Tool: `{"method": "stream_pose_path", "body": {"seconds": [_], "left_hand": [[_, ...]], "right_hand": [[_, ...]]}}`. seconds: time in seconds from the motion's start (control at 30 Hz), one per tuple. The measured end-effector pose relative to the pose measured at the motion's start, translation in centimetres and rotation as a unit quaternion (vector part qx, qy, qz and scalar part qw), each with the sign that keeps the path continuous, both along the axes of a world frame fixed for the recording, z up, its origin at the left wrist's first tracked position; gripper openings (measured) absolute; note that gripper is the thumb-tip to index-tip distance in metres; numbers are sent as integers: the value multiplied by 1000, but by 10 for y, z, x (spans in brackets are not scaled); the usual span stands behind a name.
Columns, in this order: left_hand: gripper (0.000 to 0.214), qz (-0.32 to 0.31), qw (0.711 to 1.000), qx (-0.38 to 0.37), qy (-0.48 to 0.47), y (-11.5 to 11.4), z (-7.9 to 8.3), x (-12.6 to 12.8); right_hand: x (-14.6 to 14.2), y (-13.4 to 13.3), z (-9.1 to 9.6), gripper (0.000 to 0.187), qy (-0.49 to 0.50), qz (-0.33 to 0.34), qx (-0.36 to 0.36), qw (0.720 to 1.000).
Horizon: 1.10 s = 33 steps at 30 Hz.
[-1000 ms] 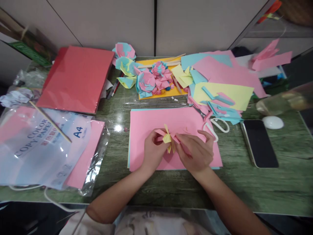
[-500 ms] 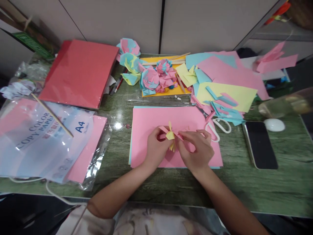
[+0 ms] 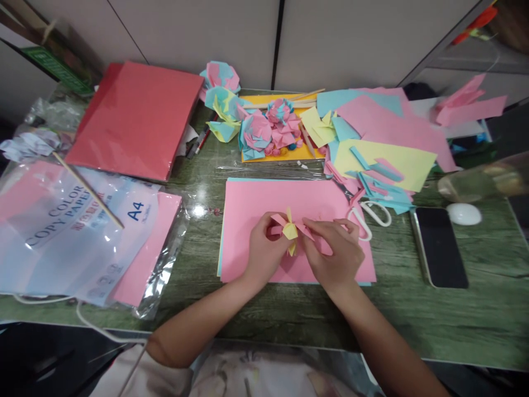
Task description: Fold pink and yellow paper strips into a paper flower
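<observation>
Between my hands is a small folded paper piece (image 3: 290, 230) with a yellow middle and pink and yellow strips sticking out. My left hand (image 3: 266, 248) grips its left side, thumb and fingers closed around the pink folds. On the other side my right hand (image 3: 335, 251) pinches a pink strip of the same piece between thumb and forefinger. Both hands are just above a stack of pink paper (image 3: 248, 204), with blue and yellow sheets showing at its edges. White-handled scissors (image 3: 374, 212) lie at the stack's upper right corner, their blades partly under paper scraps.
Folded paper flowers (image 3: 256, 132) and wooden sticks lie on a yellow sheet at the back. Coloured paper scraps (image 3: 384, 160) spread to the right, near a phone (image 3: 440, 245) and a white case (image 3: 465, 214). Leftward are a red paper pack (image 3: 136, 121) and bagged copy paper (image 3: 74, 237).
The whole view has shifted very slightly. My hands keep their hold on the folded paper piece, whose yellow middle is turned a little more toward me.
</observation>
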<state>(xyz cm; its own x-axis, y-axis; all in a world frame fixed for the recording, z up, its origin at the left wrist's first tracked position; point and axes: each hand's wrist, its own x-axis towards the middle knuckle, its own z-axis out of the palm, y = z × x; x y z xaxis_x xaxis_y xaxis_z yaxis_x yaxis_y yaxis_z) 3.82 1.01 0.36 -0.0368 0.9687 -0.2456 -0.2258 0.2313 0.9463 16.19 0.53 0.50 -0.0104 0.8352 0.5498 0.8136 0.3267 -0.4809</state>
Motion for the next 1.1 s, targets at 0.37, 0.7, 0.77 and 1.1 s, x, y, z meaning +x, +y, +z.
{"method": "stream_pose_path", "body": {"seconds": [0.37, 0.7, 0.77, 1.1], "left_hand": [[16, 4, 999, 15, 43, -1, -3, 1], [18, 23, 994, 28, 99, -3, -2, 3], [18, 25, 994, 26, 106, -3, -2, 2], [25, 10, 993, 6, 114, -4, -4, 1]], "right_hand": [[-1, -2, 1, 17, -7, 18, 17, 1000], [2, -7, 3, 26, -53, 50, 34, 997], [3, -7, 2, 28, -56, 65, 40, 996], [2, -3, 1, 17, 128, 3, -153, 980]]}}
